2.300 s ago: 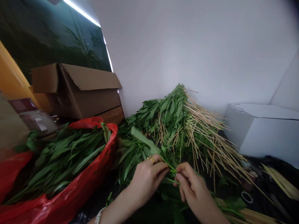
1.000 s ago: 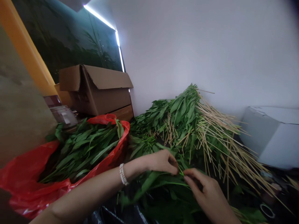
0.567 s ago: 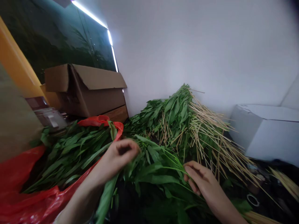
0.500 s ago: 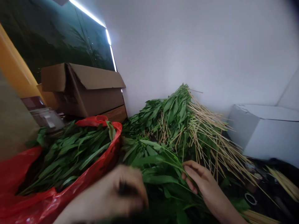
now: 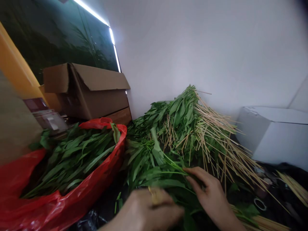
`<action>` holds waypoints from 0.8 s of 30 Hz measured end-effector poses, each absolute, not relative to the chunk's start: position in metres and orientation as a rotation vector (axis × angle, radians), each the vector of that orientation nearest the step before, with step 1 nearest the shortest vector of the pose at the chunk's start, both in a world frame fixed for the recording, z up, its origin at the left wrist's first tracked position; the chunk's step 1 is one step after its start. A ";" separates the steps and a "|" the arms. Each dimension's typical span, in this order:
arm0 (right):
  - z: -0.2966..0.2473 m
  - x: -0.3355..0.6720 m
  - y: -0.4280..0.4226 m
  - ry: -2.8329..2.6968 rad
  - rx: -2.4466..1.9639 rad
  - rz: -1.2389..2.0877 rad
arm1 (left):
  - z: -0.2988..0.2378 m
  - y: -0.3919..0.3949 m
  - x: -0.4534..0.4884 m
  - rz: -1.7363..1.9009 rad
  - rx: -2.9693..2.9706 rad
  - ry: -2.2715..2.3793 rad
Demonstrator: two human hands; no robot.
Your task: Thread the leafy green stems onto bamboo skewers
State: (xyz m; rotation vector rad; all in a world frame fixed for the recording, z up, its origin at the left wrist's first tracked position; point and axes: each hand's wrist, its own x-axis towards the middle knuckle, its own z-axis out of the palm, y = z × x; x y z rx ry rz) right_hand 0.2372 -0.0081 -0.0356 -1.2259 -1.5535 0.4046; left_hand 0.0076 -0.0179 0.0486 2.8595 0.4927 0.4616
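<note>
Here, leafy stems [image 5: 173,165] are pinched by the right hand [image 5: 209,190] at five o'clock; whether the blurred left hand [image 5: 148,210] at six holds anything cannot be told.

Right hand [image 5: 209,190] pinching leafy stems [image 5: 175,166], left hand [image 5: 146,208] blurred nearby, red bag [image 5: 96,182] of leaves [image 5: 77,152]

Scene's dim, with a blown-out light strip [image 5: 91,12] upper left, wall [image 5: 192,48] greyish, small glints on the red bag [image 5: 60,205], shadow lower middle, left hand [image 5: 149,208] motion-blurred, right hand [image 5: 209,191] sharper, edges stretched, top-right corner dark.
</note>
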 end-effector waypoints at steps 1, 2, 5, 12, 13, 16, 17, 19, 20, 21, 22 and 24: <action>-0.037 0.236 -0.009 -1.592 -1.204 0.336 | 0.054 -0.008 0.010 0.627 2.892 0.582; -0.038 0.235 -0.009 -1.624 -1.179 0.279 | 0.057 0.003 0.014 0.783 2.938 0.671; -0.038 0.232 -0.012 -1.711 -1.106 0.158 | 0.057 0.031 0.027 0.933 3.148 0.744; -0.037 0.228 -0.013 -1.785 -1.101 0.111 | 0.035 0.058 0.042 0.569 3.434 0.585; -0.038 0.229 -0.013 -1.782 -1.109 0.107 | 0.035 0.058 0.042 0.549 3.450 0.569; -0.044 0.231 -0.012 -1.767 -1.178 0.087 | 0.037 0.059 0.043 0.528 3.465 0.563; -0.045 0.231 -0.012 -1.767 -1.212 0.084 | 0.037 0.060 0.044 0.540 3.452 0.576; -0.047 0.232 -0.012 -1.777 -1.269 0.105 | 0.037 0.061 0.046 0.603 3.379 0.640; -0.047 0.232 -0.012 -1.779 -1.284 0.136 | 0.037 0.063 0.046 0.652 3.311 0.692; -0.046 0.232 -0.012 -1.773 -1.292 0.182 | 0.037 0.066 0.046 0.721 3.219 0.766; -0.044 0.232 -0.012 -1.757 -1.300 0.245 | 0.038 0.070 0.045 0.813 3.098 0.864; -0.041 0.234 -0.011 -1.693 -1.326 0.405 | 0.044 0.081 0.037 1.061 2.764 1.085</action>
